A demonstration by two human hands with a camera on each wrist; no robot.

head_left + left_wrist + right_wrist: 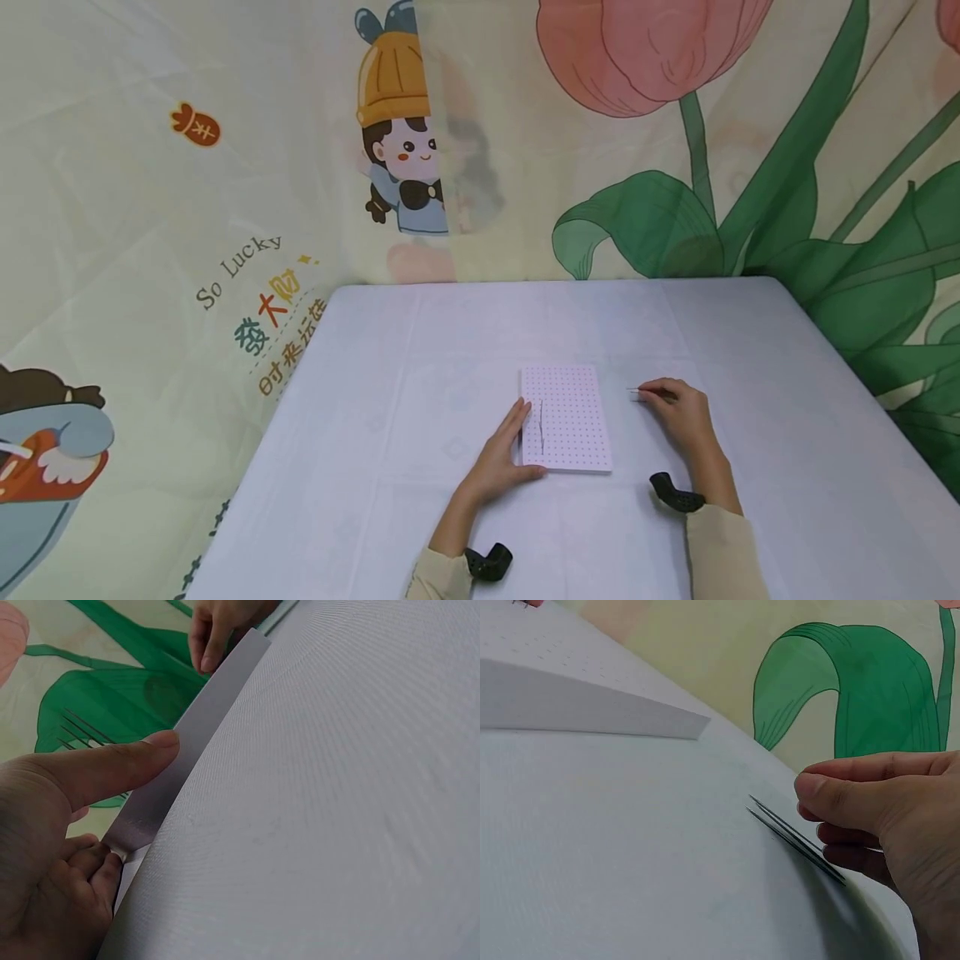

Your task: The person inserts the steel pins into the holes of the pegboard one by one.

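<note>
A white pegboard (573, 417) with rows of small holes lies on the table. Several thin dark metal pins (542, 427) stand in a line near its left side; they also show upright in the left wrist view. My left hand (498, 462) rests at the board's near left corner, fingers straight along the left side and thumb against the near edge (199, 724). To the right of the board, my right hand (678, 412) holds a few loose metal pins (799, 844), tips pointing left toward the board. Whether thumb and forefinger pinch another pin is hidden.
A white cloth covers the table (405, 400). Behind and to the left hangs a printed cloth (495, 233) with flowers and cartoon figures. Each wrist wears a black camera mount, the left one (489, 562) and the right one (677, 493).
</note>
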